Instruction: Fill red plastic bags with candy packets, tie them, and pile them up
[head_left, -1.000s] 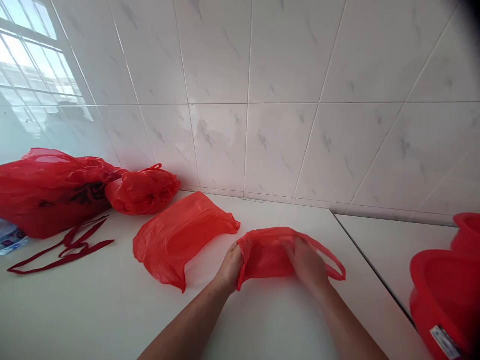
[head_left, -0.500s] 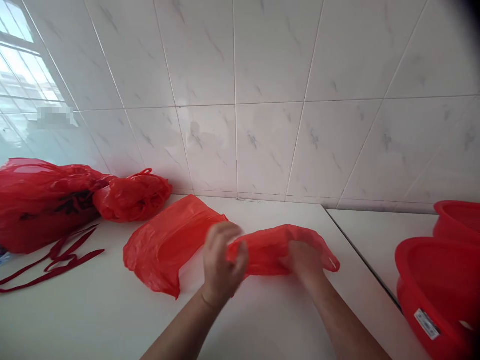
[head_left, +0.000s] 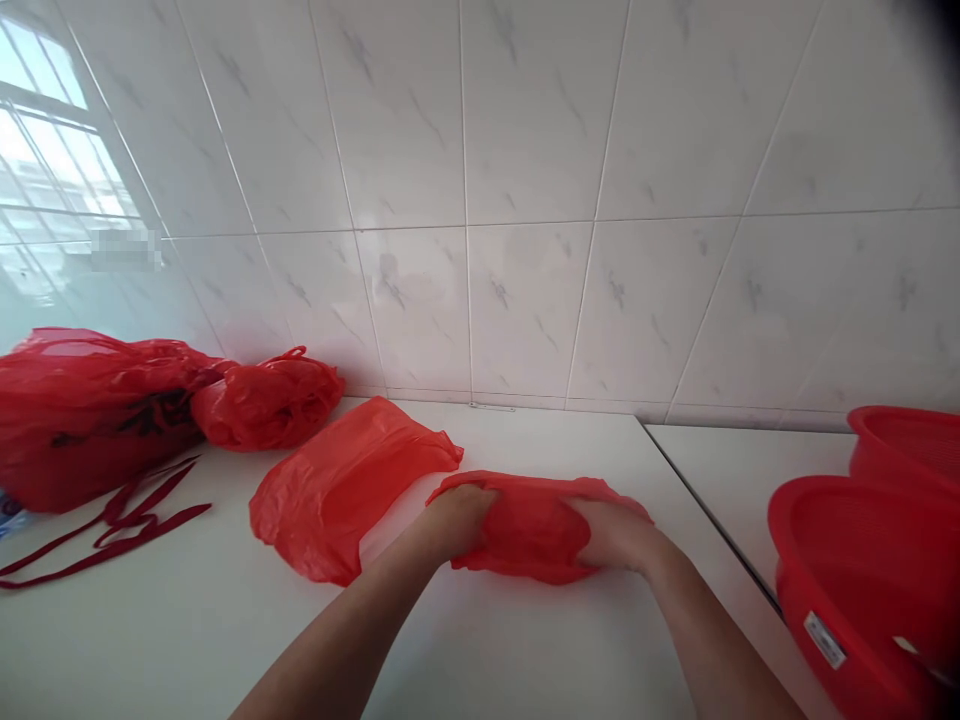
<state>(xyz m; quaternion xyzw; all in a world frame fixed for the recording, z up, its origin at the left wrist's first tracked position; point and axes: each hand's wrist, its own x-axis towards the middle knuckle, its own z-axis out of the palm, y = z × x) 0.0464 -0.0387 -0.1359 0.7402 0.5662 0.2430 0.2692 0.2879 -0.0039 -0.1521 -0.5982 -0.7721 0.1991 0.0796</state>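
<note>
A small red plastic bag lies bunched on the white counter in front of me. My left hand grips its left end and my right hand grips its right end, fingers curled into the plastic. A second, flat red bag lies just left of my left hand, not touched.
Two full red bags sit at the far left against the tiled wall, with dark red strips lying in front of them. Red plastic basins stand at the right beyond a seam in the counter.
My left hand, raised off the counter half a second ago, has come back down onto the bag's left end. The bag is now folded shorter between both hands.
</note>
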